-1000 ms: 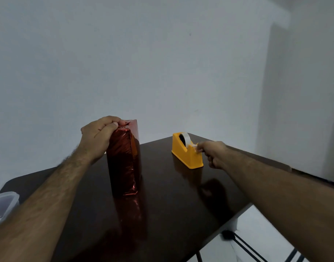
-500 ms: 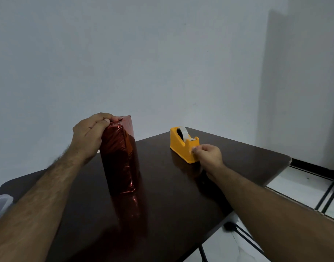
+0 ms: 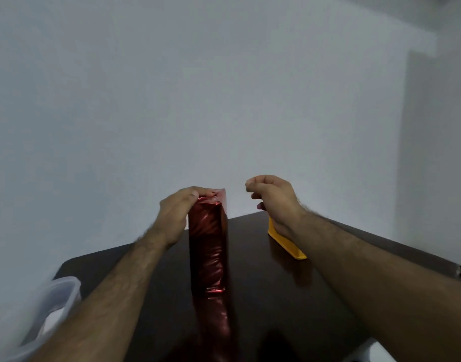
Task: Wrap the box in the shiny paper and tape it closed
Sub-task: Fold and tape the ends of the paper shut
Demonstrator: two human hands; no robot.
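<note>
The box (image 3: 208, 246), wrapped in shiny red paper, stands upright on end on the dark table (image 3: 328, 296). My left hand (image 3: 177, 218) grips its top from the left, with the fingers curled over the folded paper there. My right hand (image 3: 273, 199) hovers to the right of the box top and apart from it. Its thumb and forefinger pinch together on a strip of clear tape that barely shows. The yellow tape dispenser (image 3: 286, 244) stands on the table behind my right wrist, mostly hidden by it.
A clear plastic container (image 3: 59, 293) sits at the table's left edge, beside my left forearm. A plain white wall rises behind the table. The table's right edge runs diagonally past my right forearm.
My right hand has left the dispenser and risen leftward toward the box top, fingers pinched. My left hand still holds the box top. The view has shifted so the box is centred.
</note>
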